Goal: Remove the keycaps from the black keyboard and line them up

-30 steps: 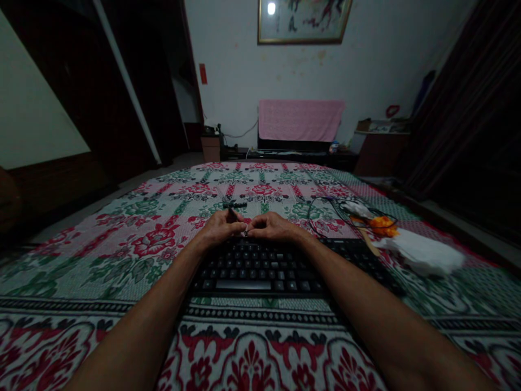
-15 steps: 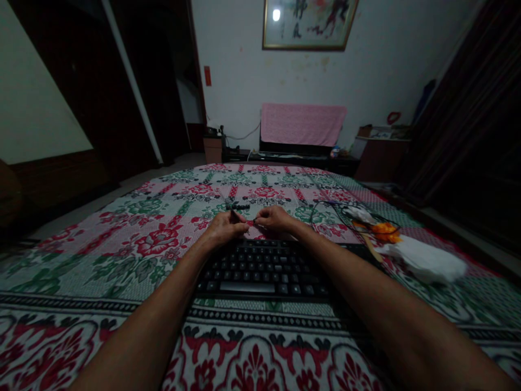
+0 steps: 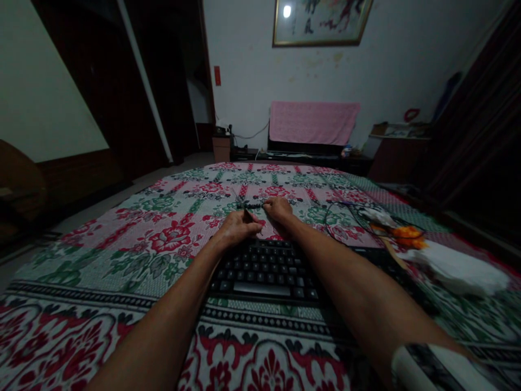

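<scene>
A black keyboard (image 3: 260,269) lies on the flowered cloth between my forearms. Just beyond its top edge, my left hand (image 3: 239,228) is closed on a slim dark object (image 3: 247,216) whose kind I cannot make out. A short row of small black keycaps (image 3: 249,206) sits on the cloth past that hand. At the row's right end, my right hand (image 3: 279,208) has its fingertips pinched together on a keycap (image 3: 264,206). My right forearm covers part of the keyboard's right side.
To the right lie a dark cable (image 3: 331,231), an orange item (image 3: 408,236), crumpled white material (image 3: 458,266) and a flat light-brown strip (image 3: 394,254). The flowered cloth (image 3: 171,239) spreads over the whole surface. A pink towel (image 3: 313,122) hangs by the far wall.
My right hand has moved forward, away from my left hand, carrying a small dark keycap to the row's right end. My left hand keeps its grip. The view has turned slightly left.
</scene>
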